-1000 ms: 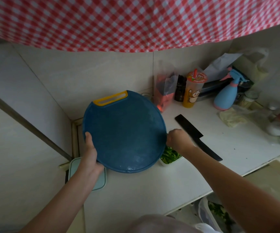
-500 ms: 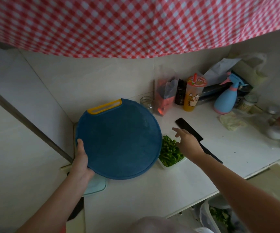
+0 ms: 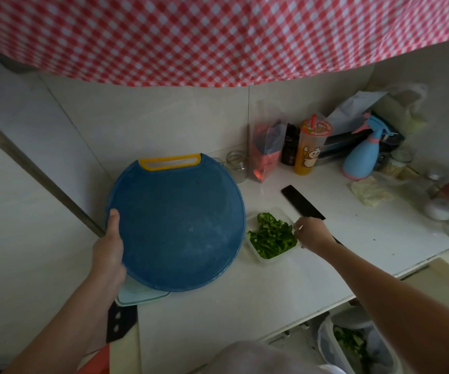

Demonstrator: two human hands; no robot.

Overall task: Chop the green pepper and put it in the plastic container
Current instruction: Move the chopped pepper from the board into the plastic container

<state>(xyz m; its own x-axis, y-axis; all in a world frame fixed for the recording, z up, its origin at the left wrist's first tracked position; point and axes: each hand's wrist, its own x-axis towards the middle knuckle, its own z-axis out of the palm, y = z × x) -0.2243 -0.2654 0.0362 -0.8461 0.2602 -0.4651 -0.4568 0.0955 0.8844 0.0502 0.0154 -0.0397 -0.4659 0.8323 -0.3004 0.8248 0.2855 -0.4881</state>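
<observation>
Chopped green pepper point(image 3: 272, 236) fills a clear square plastic container point(image 3: 269, 261) on the white counter. My left hand point(image 3: 110, 249) grips the left edge of a round blue cutting board point(image 3: 180, 225) with a yellow handle, held tilted just left of the container. My right hand point(image 3: 312, 234) is at the container's right rim with its fingers drawn together; I cannot tell whether they hold anything. A black-bladed knife point(image 3: 301, 202) lies on the counter behind that hand, its handle hidden by my wrist.
A pale lid point(image 3: 139, 296) pokes out under the board. A glass jar point(image 3: 236, 166), drink cup point(image 3: 311, 147) and blue spray bottle point(image 3: 363, 155) line the back wall. A bin with green scraps point(image 3: 353, 344) sits below the counter edge. Red checked cloth point(image 3: 218, 36) hangs overhead.
The board has swung left and away from the container, uncovering the chopped pepper. My right hand went from spread above the container to its right rim with fingers drawn together.
</observation>
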